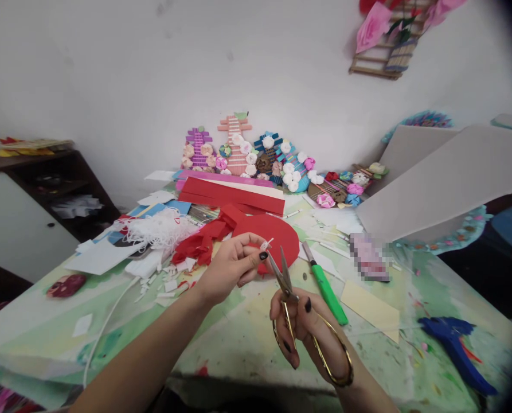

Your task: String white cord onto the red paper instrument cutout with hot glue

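Note:
Pinched between thumb and fingers of my left hand (238, 261) is a small white piece of string (265, 245), mostly hidden by the fingers. My right hand (305, 330) has its fingers through the gold handles of a pair of scissors (286, 281). The blades are slightly apart and point up, close to my left fingertips. Behind both hands lies a red paper disc (281, 238) with a red strip joined at its upper left. Crumpled red paper (202, 241) is left of the disc. A green cutter (328, 292) rests just right of the scissors.
White string (163, 229) is heaped at the left among paper scraps (167, 289). Red sheets (234, 198) and flower-decorated crafts (238, 149) stand towards the wall. At the right are a phone (370, 257), cream paper (371, 310), grey board (436, 178) and a blue glue gun (456, 350).

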The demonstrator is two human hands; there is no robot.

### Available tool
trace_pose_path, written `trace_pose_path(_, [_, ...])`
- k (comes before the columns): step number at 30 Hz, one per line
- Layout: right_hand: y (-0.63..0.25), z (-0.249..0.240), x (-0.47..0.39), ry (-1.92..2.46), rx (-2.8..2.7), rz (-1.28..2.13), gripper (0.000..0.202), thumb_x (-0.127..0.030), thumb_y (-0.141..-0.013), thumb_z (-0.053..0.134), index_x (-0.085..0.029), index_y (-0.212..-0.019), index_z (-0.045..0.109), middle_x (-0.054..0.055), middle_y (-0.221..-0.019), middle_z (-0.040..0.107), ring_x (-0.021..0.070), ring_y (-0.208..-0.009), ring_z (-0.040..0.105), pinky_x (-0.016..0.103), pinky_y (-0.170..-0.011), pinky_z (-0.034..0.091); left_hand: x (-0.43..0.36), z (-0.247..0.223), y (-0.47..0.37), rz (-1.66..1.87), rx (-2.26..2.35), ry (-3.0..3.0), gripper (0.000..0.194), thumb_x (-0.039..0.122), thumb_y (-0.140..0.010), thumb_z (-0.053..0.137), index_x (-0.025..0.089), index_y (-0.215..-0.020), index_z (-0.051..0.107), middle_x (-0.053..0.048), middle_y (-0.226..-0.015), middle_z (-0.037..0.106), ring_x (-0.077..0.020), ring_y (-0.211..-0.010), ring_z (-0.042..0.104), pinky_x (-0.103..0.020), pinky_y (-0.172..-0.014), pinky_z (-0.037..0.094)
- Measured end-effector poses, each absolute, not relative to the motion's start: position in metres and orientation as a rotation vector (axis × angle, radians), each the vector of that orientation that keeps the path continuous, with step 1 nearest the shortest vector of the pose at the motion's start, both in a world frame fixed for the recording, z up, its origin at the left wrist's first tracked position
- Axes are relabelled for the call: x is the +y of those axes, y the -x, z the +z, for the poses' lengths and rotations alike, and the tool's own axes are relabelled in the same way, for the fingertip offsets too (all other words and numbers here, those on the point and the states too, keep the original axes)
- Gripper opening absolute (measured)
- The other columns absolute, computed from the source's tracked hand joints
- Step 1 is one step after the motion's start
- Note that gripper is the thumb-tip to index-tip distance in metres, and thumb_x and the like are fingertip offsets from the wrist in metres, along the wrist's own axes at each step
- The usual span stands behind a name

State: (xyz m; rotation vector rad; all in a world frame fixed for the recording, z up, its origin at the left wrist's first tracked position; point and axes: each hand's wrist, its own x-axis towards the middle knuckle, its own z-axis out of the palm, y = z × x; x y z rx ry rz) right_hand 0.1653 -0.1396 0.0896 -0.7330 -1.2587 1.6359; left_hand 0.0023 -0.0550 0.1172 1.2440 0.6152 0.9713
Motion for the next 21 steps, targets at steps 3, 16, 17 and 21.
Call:
trace_pose_path(3, [-0.1646, 0.0903, -0.1407, 0.749, -1.223, 1.658, 0.045, -0.059, -0.090, 0.040, -0.017, -0.086, 0.055, -0.004, -0.050, 0.047, 0.0076, -0.040, 0.044, 0.020, -0.043, 0.033, -0.0566, 0.1173, -0.0024, 0.953, 0.612, -1.256, 0.031, 0.035, -0.080, 0.068, 0.013, -0.088, 0.048, 0.008, -0.048, 0.048, 0.0005, -0.031, 0.024, -0.013, -0.034, 0.014])
trace_pose_path(16, [-0.1684, 0.0939, -0.1408, 0.723, -1.166, 1.772, 0.046, -0.059, -0.090, 0.041, -0.015, -0.086, 0.055, -0.004, -0.051, 0.046, 0.0055, -0.038, 0.042, 0.018, -0.040, 0.033, -0.0575, 0.1176, 0.0000, 0.960, 0.705, -1.415, 0.026, 0.035, -0.083, 0.061, 0.014, -0.084, 0.046, 0.009, -0.049, 0.044, -0.0008, -0.033, 0.030, -0.014, -0.035, 0.020])
trace_pose_path(17, [-0.1688, 0.0934, -0.1413, 0.714, -1.165, 1.785, 0.046, -0.059, -0.090, 0.040, -0.015, -0.086, 0.056, -0.004, -0.051, 0.046, 0.0054, -0.037, 0.042, 0.017, -0.039, 0.033, -0.0576, 0.1174, 0.0001, 0.963, 0.718, -1.431, 0.024, 0.034, -0.084, 0.060, 0.014, -0.084, 0.046, 0.009, -0.050, 0.044, -0.0011, -0.034, 0.030, -0.014, -0.035, 0.020])
trace_pose_path(21, [-0.1684, 0.0914, -0.1410, 0.719, -1.168, 1.796, 0.048, -0.060, -0.090, 0.040, -0.015, -0.086, 0.056, -0.004, -0.049, 0.046, 0.0050, -0.035, 0.039, 0.017, -0.037, 0.032, -0.0591, 0.1162, -0.0005, 0.979, 0.769, -1.509, 0.015, 0.028, -0.088, 0.052, 0.015, -0.087, 0.045, 0.009, -0.049, 0.040, -0.0024, -0.035, 0.031, -0.015, -0.037, 0.022])
